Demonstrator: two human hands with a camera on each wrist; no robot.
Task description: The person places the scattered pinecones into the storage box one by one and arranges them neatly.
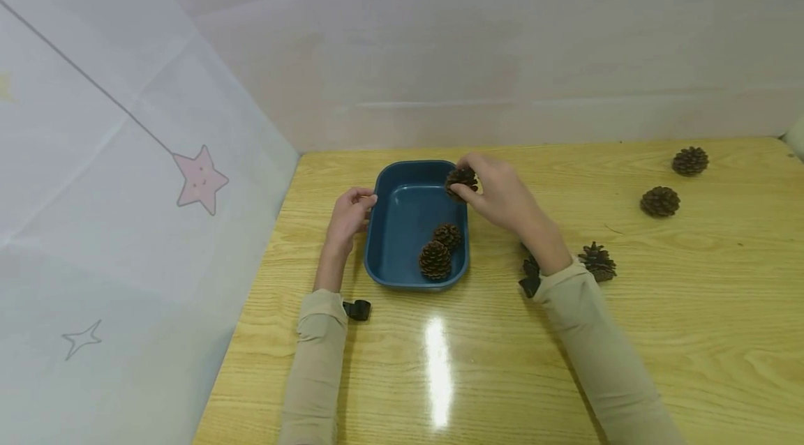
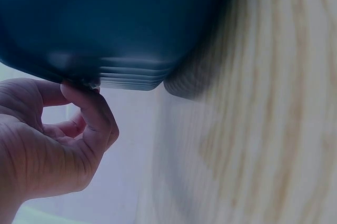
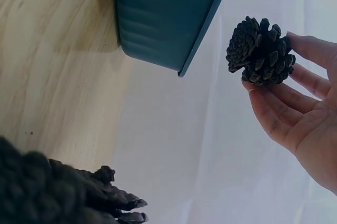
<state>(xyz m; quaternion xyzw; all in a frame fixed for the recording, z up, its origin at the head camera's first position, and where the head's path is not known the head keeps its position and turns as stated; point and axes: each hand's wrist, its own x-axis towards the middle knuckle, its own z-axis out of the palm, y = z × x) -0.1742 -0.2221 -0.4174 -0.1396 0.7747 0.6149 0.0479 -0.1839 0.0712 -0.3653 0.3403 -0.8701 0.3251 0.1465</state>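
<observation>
Pinched between the thumb and fingers of my right hand (image 1: 502,195) is a brown pine cone (image 3: 261,52), held above the far right corner of a blue rectangular tub (image 1: 402,236). The right wrist view shows the pine cone higher than the tub's rim (image 3: 206,26). At the tub's left side, my left hand (image 1: 349,216) grips the rim, its fingertips (image 2: 81,88) curled at the edge in the left wrist view. Inside the tub, two pine cones (image 1: 435,259) lie together near the front right corner.
Two pine cones, one nearer (image 1: 660,201) and one farther (image 1: 690,161), lie at the right rear of the wooden table (image 1: 710,333). Another pine cone (image 1: 597,261) sits beside my right forearm, which partly hides dark shapes. A pale wall covering (image 1: 440,47) rises behind.
</observation>
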